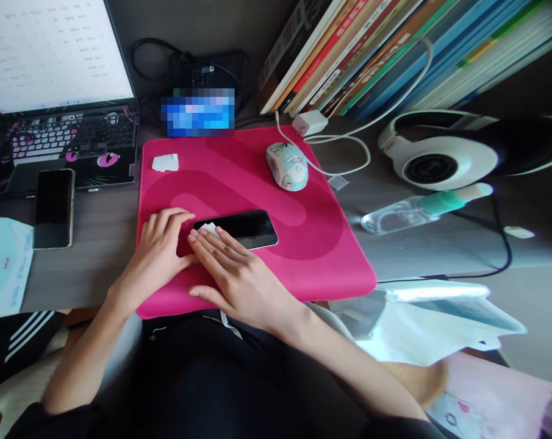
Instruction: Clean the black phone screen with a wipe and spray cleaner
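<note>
A black smartphone point(246, 228) lies screen up on a pink mouse pad point(312, 244). My left hand point(159, 244) rests at the phone's left end with fingers curled on the pad, steadying it. My right hand point(232, 274) lies flat with fingers stretched out, pressing a small white wipe point(208, 228) onto the phone's left part. A second crumpled white wipe point(165, 162) lies at the pad's far left corner.
A patterned mouse point(286, 165) sits on the pad's far side. Left: a laptop point(65, 79) and another phone point(53, 208). Right: a clear spray bottle point(417, 209), white headphones point(440, 158), a charger with cable point(309, 122). Books point(394, 49) lean at the back.
</note>
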`<state>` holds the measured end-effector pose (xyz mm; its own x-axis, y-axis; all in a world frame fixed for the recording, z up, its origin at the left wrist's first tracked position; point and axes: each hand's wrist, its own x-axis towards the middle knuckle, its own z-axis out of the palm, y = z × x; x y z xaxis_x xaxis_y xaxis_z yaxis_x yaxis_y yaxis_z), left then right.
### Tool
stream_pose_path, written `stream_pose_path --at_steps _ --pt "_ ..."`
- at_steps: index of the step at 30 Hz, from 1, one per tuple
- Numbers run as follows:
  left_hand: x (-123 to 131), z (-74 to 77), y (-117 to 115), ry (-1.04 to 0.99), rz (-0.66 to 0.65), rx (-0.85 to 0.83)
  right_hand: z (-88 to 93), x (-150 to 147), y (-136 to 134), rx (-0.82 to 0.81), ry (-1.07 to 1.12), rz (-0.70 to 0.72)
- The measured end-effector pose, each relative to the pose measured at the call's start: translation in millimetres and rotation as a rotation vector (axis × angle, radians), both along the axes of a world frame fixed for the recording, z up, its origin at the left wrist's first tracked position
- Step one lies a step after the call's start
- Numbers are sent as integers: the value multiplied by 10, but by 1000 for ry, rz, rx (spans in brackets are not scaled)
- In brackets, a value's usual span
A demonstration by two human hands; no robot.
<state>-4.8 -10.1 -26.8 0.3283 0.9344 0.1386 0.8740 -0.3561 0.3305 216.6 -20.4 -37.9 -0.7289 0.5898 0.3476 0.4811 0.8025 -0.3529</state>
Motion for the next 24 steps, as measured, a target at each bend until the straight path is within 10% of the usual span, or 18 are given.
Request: stream_pose_path --at_steps 24 --pt "-17 61 -5 22 -59 -10 -52 394 16 76 -22 59"
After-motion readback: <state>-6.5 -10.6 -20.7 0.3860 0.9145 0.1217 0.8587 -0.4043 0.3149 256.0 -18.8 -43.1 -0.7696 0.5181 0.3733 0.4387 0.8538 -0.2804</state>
